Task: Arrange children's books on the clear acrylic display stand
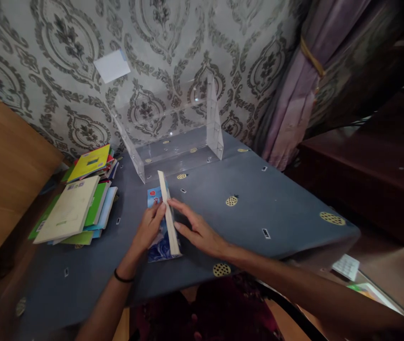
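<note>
A book (171, 229) stands on its edge near the front of the table, its pale page block facing up. Beside and partly under it, a blue printed cover (159, 251) with a red round mark lies flat; whether it belongs to the same book I cannot tell. My left hand (149, 226) grips the book from the left, thumb against the pages and fingers partly hidden. From the other side my right hand (201, 231) holds the book, fingers fairly straight along its right face and the thumb lower down. The book is between both hands.
On the left, books (68, 208) lie in a loose pile, with a second pile topped by a yellow book (90, 162) behind. A clear acrylic rack (216, 125) stands at the back against the wall. A dark blue pineapple-print cloth (244, 218) covers the table. A purple curtain (294, 104) hangs right.
</note>
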`<state>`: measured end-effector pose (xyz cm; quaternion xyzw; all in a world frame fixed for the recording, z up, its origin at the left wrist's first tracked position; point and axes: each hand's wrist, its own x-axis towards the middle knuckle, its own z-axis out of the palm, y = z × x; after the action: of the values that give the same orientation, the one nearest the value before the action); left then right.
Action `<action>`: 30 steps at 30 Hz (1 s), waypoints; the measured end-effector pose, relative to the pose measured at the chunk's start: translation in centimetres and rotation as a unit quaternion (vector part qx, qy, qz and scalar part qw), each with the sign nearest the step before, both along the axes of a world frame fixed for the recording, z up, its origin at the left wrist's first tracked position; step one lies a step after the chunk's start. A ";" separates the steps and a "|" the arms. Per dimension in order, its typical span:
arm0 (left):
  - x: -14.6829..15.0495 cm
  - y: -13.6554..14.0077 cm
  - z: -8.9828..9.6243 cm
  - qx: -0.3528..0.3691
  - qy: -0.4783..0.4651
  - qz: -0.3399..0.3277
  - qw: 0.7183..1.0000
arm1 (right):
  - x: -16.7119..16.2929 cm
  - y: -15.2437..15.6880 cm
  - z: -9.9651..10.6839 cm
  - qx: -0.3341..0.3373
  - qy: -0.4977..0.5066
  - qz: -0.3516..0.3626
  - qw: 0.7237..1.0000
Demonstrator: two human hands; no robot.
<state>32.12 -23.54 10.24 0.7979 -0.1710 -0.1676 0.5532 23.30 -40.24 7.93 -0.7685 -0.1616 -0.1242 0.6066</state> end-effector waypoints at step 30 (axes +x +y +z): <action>0.3 0.3 -1.1 0.028 -0.052 -0.015 0.998 | 1.2 -0.9 -1.7 0.244 0.103 -0.062 0.962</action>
<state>32.40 -23.24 9.19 0.8180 -0.2070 -0.1384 0.5186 24.46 -41.13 6.19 -0.6140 -0.0148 -0.1179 0.7803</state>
